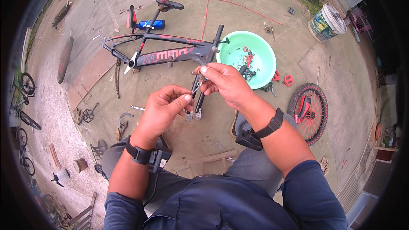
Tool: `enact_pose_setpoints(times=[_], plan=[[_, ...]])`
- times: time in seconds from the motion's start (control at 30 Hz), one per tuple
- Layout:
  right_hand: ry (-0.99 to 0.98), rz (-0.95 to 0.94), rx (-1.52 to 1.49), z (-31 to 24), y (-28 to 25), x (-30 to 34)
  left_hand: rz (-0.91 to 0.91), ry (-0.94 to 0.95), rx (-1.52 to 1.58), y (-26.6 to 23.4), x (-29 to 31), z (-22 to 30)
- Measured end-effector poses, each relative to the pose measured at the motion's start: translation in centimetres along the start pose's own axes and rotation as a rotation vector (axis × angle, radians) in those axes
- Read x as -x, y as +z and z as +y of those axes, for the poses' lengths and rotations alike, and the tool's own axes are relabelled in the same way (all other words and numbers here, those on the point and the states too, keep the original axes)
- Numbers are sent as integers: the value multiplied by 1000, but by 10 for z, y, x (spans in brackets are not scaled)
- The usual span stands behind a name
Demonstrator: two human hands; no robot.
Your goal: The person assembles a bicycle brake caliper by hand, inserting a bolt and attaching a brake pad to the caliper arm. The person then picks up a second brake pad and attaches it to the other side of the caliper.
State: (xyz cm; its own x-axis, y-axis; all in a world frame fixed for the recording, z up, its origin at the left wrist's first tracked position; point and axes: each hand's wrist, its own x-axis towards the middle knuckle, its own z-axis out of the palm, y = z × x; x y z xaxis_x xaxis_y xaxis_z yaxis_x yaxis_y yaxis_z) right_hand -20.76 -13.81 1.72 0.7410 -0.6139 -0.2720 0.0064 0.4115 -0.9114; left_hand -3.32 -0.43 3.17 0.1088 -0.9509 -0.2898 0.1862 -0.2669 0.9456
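Metal, small and thin, the part (198, 86) is pinched between the left hand (164, 106) and the right hand (223, 83), both closed on it above the bicycle frame (170, 49) (probably light, stiff and easily dropped, best gripped at its ends).

both hands (194, 93) pinch small metal part (198, 86) above bike frame (170, 51)

Single head-worn fisheye view, looking steeply down and forward from above the person's lap. Both hands lie close, near centre; the concrete floor (128, 0) spreads beyond, its straight edges bending toward the dark circular rim.
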Motion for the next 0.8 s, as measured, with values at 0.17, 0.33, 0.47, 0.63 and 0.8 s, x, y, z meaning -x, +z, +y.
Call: enact_pose_setpoints(times=[0.17, 0.33, 0.47, 0.63, 0.8], plan=[[-2, 16, -6, 0, 2, 0, 22, 37, -7, 2, 1, 0], [-25, 27, -4, 4, 4, -1, 72, 54, -36, 8, 2, 0], [-35, 41, 4, 9, 5, -3, 81, 85, -86, 10, 4, 0], [-91, 75, 10, 15, 7, -5, 109, 95, -87, 14, 4, -3], [-132, 108, 44, 17, 8, -5, 93, 97, -86, 15, 2, -5]])
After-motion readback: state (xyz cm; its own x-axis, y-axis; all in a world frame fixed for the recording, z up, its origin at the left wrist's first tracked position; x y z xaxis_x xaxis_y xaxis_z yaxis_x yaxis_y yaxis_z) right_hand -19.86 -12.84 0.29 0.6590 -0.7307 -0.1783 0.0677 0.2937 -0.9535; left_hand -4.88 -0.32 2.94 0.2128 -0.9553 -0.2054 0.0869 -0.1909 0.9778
